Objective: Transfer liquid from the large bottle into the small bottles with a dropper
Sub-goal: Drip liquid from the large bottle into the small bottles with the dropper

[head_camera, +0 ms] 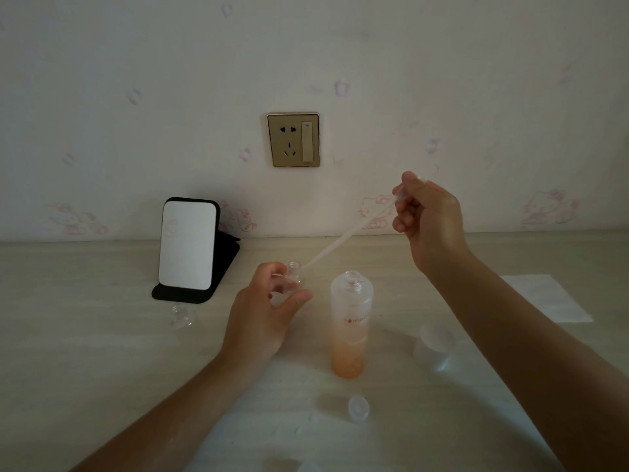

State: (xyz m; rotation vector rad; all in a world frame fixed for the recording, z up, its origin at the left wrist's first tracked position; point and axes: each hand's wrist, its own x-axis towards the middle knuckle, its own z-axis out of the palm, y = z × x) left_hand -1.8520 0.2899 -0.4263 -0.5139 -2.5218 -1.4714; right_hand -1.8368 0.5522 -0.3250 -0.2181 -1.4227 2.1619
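Left hand [269, 311]: pinching small bottle [293, 272], left of large bottle [350, 321]
Right hand [427, 219]: pinching dropper [347, 235], tip at small bottle's mouth

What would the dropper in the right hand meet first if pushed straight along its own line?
Probably the mouth of the small bottle in the left hand; the dropper tip already sits beside it, though depth is unclear.

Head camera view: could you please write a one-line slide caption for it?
Right hand angles a dropper toward the small bottle in the left hand, beside the open large bottle.
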